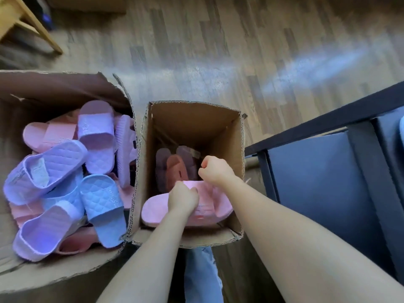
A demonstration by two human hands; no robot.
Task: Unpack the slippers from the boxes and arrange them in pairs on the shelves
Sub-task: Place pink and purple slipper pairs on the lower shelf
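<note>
A pink slipper [153, 212] is held crosswise by its strap in the left hand [183, 199], up at the near wall of the small box [196, 119]. Darker slippers [175, 167] are seen deep inside, just past the right hand [215, 169]. Left of the left hand, a bigger box [65, 88] is heaped with lilac, pink and blue slippers [50, 169].

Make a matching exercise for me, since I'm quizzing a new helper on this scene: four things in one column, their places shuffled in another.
Things:
1. pink slipper
2. blue slipper
3. dark shelf
4. wooden leg

Places:
A. right of the small box
B. top left, on the floor
C. in the big box
D. in the small box, gripped by the left hand

Pairs: 1-D, 2-C, 3-A, 4-B
</note>
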